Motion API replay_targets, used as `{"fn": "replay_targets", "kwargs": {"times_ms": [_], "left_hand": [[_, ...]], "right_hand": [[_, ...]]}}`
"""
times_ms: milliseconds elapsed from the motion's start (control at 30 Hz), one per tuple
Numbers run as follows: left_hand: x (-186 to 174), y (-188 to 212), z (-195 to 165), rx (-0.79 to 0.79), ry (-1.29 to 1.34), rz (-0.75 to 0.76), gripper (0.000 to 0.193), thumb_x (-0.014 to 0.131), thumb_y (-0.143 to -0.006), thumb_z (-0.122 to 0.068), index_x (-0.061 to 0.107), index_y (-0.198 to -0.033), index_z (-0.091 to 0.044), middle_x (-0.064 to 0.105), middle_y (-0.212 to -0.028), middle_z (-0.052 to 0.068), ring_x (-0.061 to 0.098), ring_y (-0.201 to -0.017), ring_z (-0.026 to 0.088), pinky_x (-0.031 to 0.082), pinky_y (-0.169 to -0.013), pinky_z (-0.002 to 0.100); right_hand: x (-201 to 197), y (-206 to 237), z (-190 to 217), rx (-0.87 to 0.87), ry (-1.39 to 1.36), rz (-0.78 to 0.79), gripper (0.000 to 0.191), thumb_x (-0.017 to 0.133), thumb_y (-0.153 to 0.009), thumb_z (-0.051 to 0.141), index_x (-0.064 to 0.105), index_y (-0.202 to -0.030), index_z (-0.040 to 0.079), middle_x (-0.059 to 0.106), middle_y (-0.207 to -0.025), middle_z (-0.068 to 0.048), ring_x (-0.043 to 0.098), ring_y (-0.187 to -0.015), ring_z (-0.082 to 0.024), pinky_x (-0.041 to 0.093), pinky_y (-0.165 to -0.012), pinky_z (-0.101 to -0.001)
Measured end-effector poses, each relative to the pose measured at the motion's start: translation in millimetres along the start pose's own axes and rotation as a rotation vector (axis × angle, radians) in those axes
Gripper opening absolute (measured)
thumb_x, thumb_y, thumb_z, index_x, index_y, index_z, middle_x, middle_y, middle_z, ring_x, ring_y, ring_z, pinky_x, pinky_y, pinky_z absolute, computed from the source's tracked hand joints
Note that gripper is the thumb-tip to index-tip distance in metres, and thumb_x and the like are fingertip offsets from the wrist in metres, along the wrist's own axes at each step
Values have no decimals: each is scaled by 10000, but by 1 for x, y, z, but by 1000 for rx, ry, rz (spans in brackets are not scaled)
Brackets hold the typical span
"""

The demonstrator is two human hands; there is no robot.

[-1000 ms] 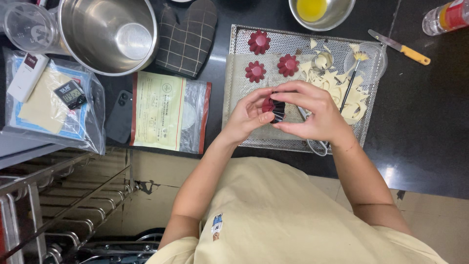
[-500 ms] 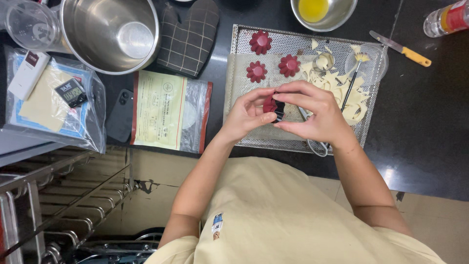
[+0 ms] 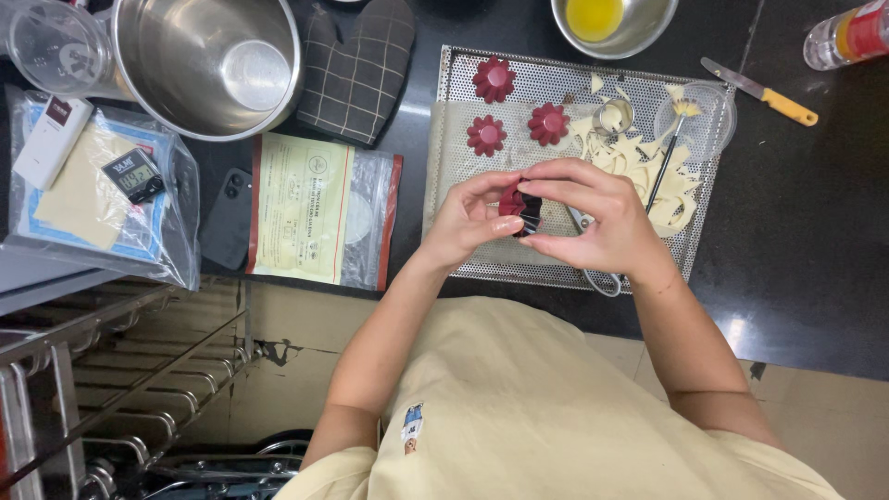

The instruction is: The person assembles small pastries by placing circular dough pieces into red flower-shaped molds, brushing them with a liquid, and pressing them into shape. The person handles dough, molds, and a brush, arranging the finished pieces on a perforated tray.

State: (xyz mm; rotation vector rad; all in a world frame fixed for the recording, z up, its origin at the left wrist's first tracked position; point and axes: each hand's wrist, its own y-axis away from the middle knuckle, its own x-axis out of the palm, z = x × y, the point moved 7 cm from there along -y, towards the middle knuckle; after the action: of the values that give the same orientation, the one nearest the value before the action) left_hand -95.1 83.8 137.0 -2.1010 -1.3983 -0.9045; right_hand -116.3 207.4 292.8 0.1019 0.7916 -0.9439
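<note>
Head view. Left hand [image 3: 468,222] and right hand [image 3: 602,222] meet over the perforated tray [image 3: 444,185] on the dark worktop [image 3: 806,213]; both grips closed, fingertips pinching one red fluted mould [image 3: 512,199] w/ a dark mould [image 3: 530,213] against it, held just above tray. Three more red moulds [image 3: 507,109] sit at tray's far end; pale dough scraps [image 3: 639,162] beside them. Oven mitt [image 3: 356,65] and steel pot [image 3: 208,60] lie to the left.
</note>
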Motion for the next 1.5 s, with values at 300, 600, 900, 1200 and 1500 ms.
{"fn": "replay_targets", "kwargs": {"times_ms": [300, 600, 900, 1200, 1500], "left_hand": [[0, 0, 1, -18, 22, -1, 549, 777, -888, 12, 563, -1393, 29, 625, -1330, 139, 665, -1164, 191, 607, -954, 351], [2, 0, -2, 15, -102, 30, 510, 729, -940, -14, 533, -1409, 21, 618, -1330, 116, 647, -1173, 153, 607, -943, 318], [-6, -1, 6, 0, -78, -24, 487, 718, -897, -25, 544, -1346, 47, 673, -1221, 134, 696, -1055, 167, 611, -880, 307], [-4, 2, 10, -116, -14, -50, 504, 677, -904, -169, 533, -1359, -5, 707, -1098, 116, 720, -949, 166, 626, -766, 329], [3, 0, 5, -128, -69, -65, 493, 663, -920, -146, 533, -1379, -23, 710, -1125, 111, 720, -976, 174, 634, -827, 350]], "right_hand": [[3, 2, -4, 5, -7, -2, 544, 901, -662, 112, 708, -1162, 24, 678, -1228, -131, 697, -1143, -284, 571, -983, -361], [2, 5, -10, 14, -21, 11, 549, 900, -674, 116, 697, -1175, 24, 678, -1252, -136, 690, -1168, -285, 564, -1009, -369], [7, 5, -7, 40, 53, 11, 540, 907, -653, 120, 709, -1149, 38, 686, -1242, -109, 709, -1125, -271, 581, -945, -342], [8, 13, -24, 166, -232, 23, 535, 867, -718, 48, 674, -1216, 20, 644, -1299, -137, 678, -1191, -237, 603, -981, -349], [9, 20, -33, 163, -340, 3, 536, 856, -744, 44, 654, -1239, 14, 608, -1337, -137, 654, -1236, -231, 603, -1022, -357]]}}
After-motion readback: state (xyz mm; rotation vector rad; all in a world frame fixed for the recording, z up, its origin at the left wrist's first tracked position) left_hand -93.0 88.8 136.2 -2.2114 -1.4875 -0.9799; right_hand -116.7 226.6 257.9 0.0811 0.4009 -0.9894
